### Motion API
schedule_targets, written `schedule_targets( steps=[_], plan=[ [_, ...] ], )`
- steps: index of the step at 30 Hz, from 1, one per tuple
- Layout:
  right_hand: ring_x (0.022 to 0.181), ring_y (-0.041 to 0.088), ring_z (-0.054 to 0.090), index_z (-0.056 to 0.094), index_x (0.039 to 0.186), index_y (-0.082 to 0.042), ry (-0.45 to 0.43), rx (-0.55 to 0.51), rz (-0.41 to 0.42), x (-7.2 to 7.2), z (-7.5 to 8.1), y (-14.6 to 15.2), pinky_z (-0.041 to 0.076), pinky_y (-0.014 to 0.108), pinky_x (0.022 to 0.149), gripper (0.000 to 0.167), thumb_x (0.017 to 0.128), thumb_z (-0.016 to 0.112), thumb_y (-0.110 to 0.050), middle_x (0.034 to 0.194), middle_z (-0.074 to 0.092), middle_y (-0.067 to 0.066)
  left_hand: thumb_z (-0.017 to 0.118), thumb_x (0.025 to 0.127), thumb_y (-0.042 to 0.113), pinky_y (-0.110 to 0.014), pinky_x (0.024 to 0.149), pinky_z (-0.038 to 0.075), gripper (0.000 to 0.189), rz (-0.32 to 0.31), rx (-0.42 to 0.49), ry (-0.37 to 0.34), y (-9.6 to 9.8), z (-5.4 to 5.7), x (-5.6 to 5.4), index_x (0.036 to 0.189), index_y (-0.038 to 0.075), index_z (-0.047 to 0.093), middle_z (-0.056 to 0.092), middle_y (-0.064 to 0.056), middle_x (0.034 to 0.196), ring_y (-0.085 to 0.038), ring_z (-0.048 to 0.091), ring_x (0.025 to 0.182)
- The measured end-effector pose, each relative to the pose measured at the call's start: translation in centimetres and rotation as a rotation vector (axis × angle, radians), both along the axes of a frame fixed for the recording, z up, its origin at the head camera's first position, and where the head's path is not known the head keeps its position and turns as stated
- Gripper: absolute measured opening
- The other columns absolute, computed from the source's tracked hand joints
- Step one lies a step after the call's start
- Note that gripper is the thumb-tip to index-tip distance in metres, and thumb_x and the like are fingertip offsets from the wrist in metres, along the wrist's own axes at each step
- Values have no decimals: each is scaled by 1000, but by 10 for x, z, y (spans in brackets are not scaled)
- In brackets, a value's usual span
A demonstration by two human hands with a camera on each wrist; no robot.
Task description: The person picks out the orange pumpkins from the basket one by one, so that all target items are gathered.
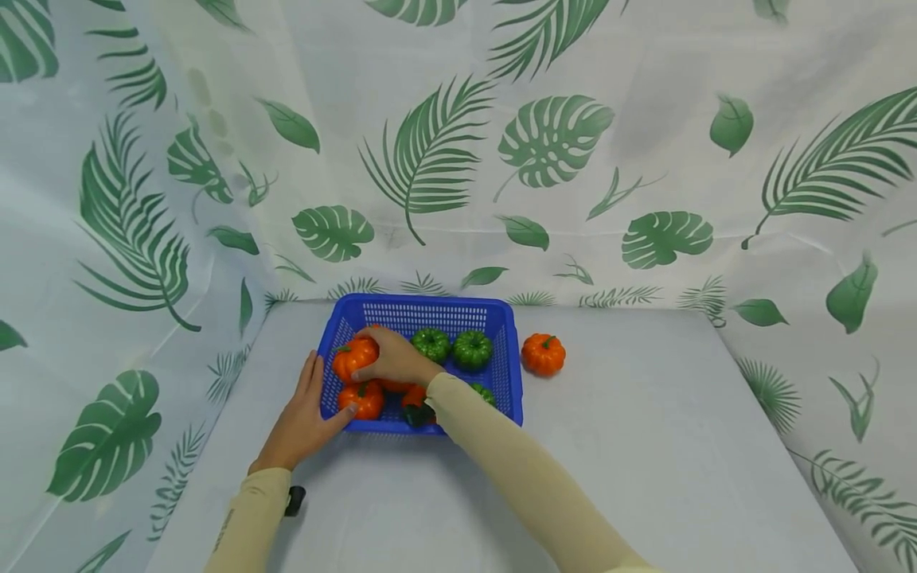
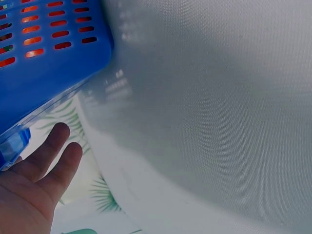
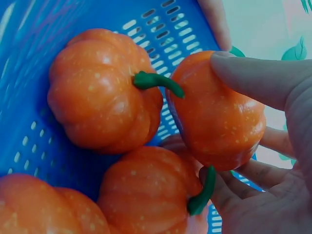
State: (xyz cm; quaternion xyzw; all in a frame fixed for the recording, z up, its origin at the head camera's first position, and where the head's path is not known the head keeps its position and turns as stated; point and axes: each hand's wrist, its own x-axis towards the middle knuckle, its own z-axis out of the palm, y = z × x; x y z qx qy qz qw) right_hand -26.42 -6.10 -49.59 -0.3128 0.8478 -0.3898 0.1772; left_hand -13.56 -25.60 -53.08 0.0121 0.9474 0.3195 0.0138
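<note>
Pale sleeves [image 1: 530,477] reach forward to the blue basket [image 1: 430,300], the right one crossing its front rim. At the basket's left end, the right hand [image 1: 394,358] pinches an orange pumpkin [image 1: 354,360] between thumb and fingers, probably because the broad body offers a surer hold than the thin stem. Whether that pumpkin's weight rests on anything, I cannot tell. The left hand [image 1: 308,418] lies at the basket's front-left corner, fingers straight and spread along the outside, likely to steady it. Another orange pumpkin [image 1: 361,401] sits inside that corner. Green pumpkins [image 1: 472,350] stand towards the basket's back right, its walls presumably stopping them rolling. A loose orange pumpkin [image 1: 544,355] rests just outside the right wall.
</note>
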Motion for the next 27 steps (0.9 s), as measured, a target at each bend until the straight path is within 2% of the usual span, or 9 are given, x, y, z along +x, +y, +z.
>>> schedule_targets(
  steps=[3, 12, 21, 27],
  plan=[
    [124, 23, 61, 53, 155, -8, -5, -38, -9, 0, 1, 6, 54, 36, 105, 72, 94, 85, -29, 145, 60, 9, 65, 100, 62, -70, 117, 30, 115, 5, 7, -6, 1, 2, 0, 171, 0, -1, -8, -17, 179, -57, 26, 153],
    [126, 22, 59, 51, 156, -13, -31, -110, -68, 2, 5, 32, 53, 42, 108, 74, 94, 86, -31, 149, 57, 5, 65, 100, 61, -71, 118, 27, 115, 11, 14, -27, 2, 4, -1, 171, 2, -3, -10, -16, 179, -57, 23, 155],
    [127, 24, 58, 52, 154, -10, -5, -189, -92, 5, 15, 65, 52, 41, 108, 73, 93, 86, -28, 151, 54, 7, 65, 100, 63, -71, 119, 26, 115, 17, 12, -32, 2, -1, 0, 171, 6, -5, -11, -13, 179, -56, 22, 155],
    [129, 26, 57, 51, 155, -11, 21, -204, -122, 10, 21, 87, 52, 46, 110, 75, 92, 86, -32, 153, 53, 9, 65, 100, 62, -72, 119, 26, 115, 11, 18, -22, 2, -2, 2, 171, 6, -6, -12, -12, 179, -56, 22, 155]
  ],
)
